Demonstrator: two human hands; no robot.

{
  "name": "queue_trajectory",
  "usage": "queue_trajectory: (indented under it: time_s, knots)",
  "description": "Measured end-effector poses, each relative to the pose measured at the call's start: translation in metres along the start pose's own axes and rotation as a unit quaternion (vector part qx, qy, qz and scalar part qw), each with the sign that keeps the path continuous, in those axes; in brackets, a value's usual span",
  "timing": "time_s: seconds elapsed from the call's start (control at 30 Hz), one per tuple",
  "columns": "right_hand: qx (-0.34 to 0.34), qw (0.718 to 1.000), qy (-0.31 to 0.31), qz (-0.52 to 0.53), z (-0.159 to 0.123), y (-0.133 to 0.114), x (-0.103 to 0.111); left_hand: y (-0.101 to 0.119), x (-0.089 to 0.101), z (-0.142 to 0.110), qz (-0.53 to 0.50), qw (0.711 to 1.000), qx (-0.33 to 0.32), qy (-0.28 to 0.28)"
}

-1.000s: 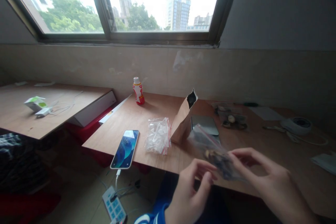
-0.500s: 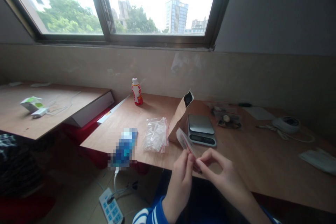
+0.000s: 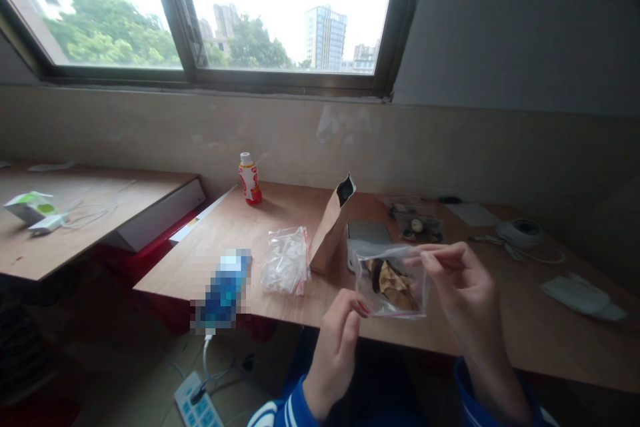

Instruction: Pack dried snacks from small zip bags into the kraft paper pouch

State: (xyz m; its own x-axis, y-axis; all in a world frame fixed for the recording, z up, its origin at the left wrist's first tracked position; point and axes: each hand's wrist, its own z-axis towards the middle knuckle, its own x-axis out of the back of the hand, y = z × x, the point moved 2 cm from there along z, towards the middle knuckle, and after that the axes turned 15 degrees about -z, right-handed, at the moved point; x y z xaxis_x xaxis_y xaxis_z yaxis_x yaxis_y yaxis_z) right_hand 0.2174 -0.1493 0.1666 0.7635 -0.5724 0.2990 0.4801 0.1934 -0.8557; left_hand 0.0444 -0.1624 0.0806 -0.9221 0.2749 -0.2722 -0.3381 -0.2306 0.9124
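Note:
Between my hands I hold up a clear zip bag with dried brown slices inside, possibly mushroom. My left hand pinches its lower left edge near the red-lined seal. My right hand grips its upper right corner. Behind the bag, a kraft paper pouch with a black lining stands on the wooden desk. A digital scale is partly hidden by the zip bag. To the pouch's left lies a second zip bag holding something pale and clear.
A blurred phone on a cable lies at the desk's front edge, above a power strip on the floor. A small bottle stands by the wall. Further right are loose small items and a white round device.
The zip bag has gone from a narrow pinched fold to spread flat and raised higher, showing the slices. My hands have moved apart, and the view has shifted slightly.

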Motion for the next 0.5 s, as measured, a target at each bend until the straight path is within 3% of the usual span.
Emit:
queue_trajectory:
  time_s: [0.07, 0.13, 0.23, 0.33, 0.4, 0.5]
  knots:
    - [0.004, 1.0, -0.012, 0.025, -0.002, -0.009, -0.002, -0.013, 0.003, 0.003, -0.076, 0.995, 0.017, 0.059]
    - [-0.007, 0.998, -0.022, 0.056, -0.003, -0.012, -0.006, -0.028, 0.004, 0.005, -0.15, 0.982, 0.075, 0.09]
    - [-0.055, 0.989, -0.083, 0.105, -0.001, -0.008, -0.017, -0.041, -0.001, 0.005, -0.295, 0.944, 0.132, 0.058]
    - [-0.095, 0.975, -0.167, 0.111, 0.002, 0.002, -0.031, -0.043, -0.004, 0.004, -0.405, 0.903, 0.14, 0.033]
    - [-0.074, 0.979, -0.166, 0.089, 0.005, 0.006, -0.034, -0.042, -0.002, 0.005, -0.416, 0.898, 0.131, 0.063]
    - [0.02, 0.993, -0.109, 0.037, 0.009, 0.005, -0.028, -0.039, 0.004, 0.007, -0.389, 0.907, 0.114, 0.116]
